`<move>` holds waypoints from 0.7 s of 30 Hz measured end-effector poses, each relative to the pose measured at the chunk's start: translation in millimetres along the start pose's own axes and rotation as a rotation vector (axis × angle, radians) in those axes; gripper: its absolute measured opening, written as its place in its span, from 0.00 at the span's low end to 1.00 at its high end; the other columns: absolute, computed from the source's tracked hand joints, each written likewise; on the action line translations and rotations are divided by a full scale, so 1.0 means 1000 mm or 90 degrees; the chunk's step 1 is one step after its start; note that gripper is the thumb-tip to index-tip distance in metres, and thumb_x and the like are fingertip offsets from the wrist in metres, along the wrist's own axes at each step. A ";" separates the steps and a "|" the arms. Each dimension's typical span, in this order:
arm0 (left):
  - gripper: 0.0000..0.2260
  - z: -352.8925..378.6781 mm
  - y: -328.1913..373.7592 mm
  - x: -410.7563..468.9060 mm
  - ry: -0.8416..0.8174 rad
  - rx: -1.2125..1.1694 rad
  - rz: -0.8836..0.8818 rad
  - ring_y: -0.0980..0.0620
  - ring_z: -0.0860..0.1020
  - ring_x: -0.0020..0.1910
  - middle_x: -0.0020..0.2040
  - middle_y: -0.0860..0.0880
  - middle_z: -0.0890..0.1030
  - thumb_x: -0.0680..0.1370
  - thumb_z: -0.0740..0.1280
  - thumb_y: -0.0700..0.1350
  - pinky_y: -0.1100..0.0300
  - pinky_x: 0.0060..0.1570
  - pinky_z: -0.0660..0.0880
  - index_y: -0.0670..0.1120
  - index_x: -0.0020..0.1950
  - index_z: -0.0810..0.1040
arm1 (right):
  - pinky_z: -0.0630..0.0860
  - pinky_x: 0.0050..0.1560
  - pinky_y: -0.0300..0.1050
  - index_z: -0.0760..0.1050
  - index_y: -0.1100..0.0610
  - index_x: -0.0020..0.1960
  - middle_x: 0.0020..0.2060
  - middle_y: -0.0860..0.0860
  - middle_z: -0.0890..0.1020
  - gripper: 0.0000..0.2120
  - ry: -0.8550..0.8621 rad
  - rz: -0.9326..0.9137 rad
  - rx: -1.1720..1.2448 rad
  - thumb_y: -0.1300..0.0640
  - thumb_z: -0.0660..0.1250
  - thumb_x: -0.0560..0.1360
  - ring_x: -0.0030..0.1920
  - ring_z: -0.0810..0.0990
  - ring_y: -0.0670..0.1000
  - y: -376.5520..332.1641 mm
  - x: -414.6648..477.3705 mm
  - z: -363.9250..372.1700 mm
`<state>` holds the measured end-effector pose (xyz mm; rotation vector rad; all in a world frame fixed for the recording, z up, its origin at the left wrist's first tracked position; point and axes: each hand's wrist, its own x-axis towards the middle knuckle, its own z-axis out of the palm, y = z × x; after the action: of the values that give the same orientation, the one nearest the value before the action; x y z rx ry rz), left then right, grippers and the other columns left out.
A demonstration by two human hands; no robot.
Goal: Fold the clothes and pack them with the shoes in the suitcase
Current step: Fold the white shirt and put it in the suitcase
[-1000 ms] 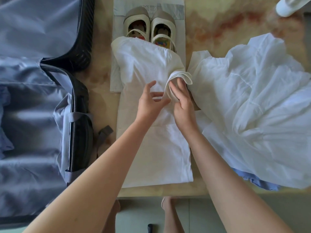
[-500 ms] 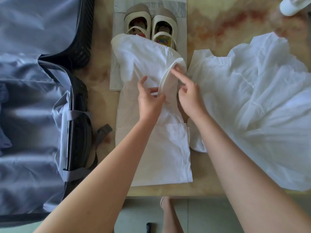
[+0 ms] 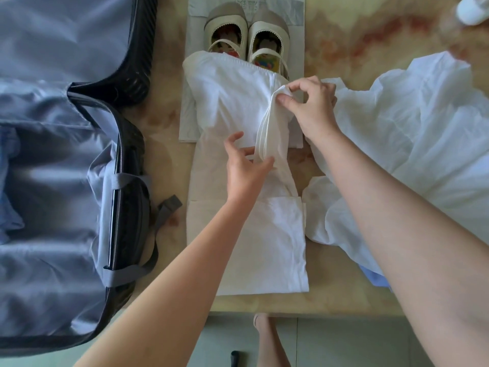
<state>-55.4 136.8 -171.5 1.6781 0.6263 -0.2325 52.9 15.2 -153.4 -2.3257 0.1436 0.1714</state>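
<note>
Okay so your right hand [image 3: 312, 109] has its thumb and fingertips pinched on the top end of a bunched strip of fabric [image 3: 268, 133], and your left hand [image 3: 244, 170] sits at the lower end of that strip with fingers spread and the thumb against it. I honestly can't tell if that one is really gripping or just steadying. The strip belongs to the white garment [image 3: 230, 96] lying right under both hands on the tabletop [image 3: 357, 35]. It's already folded into a long narrow shape, with the near end squared off down toward you. Its far end overlaps the heels of the shoes [image 3: 247, 38], which sit side by side just beyond your right hand. Right of that hand is a loose white pile [image 3: 412, 133], not folded yet. Well out to the left of your left hand the suitcase [image 3: 124, 165] lies open. So I'd say you're mid-fold on the first piece, tidying that stray strip. Next move, my guess: lay the strip flat down the middle of the garment, then fold the long shape in half or thirds. Watch the far end, because tugging it could drag the shoes along.
</note>
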 end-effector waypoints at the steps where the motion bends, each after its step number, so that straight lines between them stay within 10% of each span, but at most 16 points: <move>1: 0.29 0.001 -0.003 -0.001 0.001 0.004 -0.004 0.52 0.80 0.45 0.49 0.49 0.79 0.71 0.71 0.40 0.56 0.46 0.78 0.52 0.67 0.61 | 0.58 0.64 0.45 0.79 0.50 0.50 0.53 0.43 0.73 0.08 -0.004 -0.004 -0.010 0.48 0.69 0.75 0.64 0.62 0.51 0.000 0.002 0.000; 6: 0.27 -0.003 -0.010 -0.002 0.064 0.038 0.021 0.56 0.78 0.45 0.49 0.52 0.78 0.72 0.69 0.38 0.62 0.42 0.75 0.51 0.66 0.62 | 0.56 0.61 0.40 0.77 0.50 0.48 0.56 0.45 0.72 0.10 -0.021 0.020 0.010 0.46 0.71 0.72 0.64 0.62 0.50 -0.001 0.012 0.005; 12: 0.29 -0.008 -0.016 0.008 0.086 0.356 0.393 0.50 0.73 0.48 0.53 0.48 0.72 0.67 0.71 0.32 0.58 0.52 0.71 0.50 0.62 0.65 | 0.69 0.65 0.48 0.73 0.49 0.62 0.56 0.46 0.77 0.28 -0.133 0.044 0.046 0.43 0.76 0.66 0.60 0.74 0.48 -0.004 0.029 -0.008; 21: 0.30 -0.018 -0.027 0.016 -0.098 0.427 0.510 0.52 0.80 0.46 0.47 0.53 0.83 0.72 0.67 0.33 0.58 0.46 0.72 0.47 0.72 0.64 | 0.67 0.53 0.42 0.75 0.53 0.49 0.49 0.48 0.74 0.18 -0.223 0.002 -0.044 0.45 0.77 0.66 0.52 0.70 0.47 -0.015 0.046 -0.019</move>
<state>-59.8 160.8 -198.7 2.3847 -0.3139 0.0225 102.2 9.1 -137.8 -2.3226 -0.0349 0.5886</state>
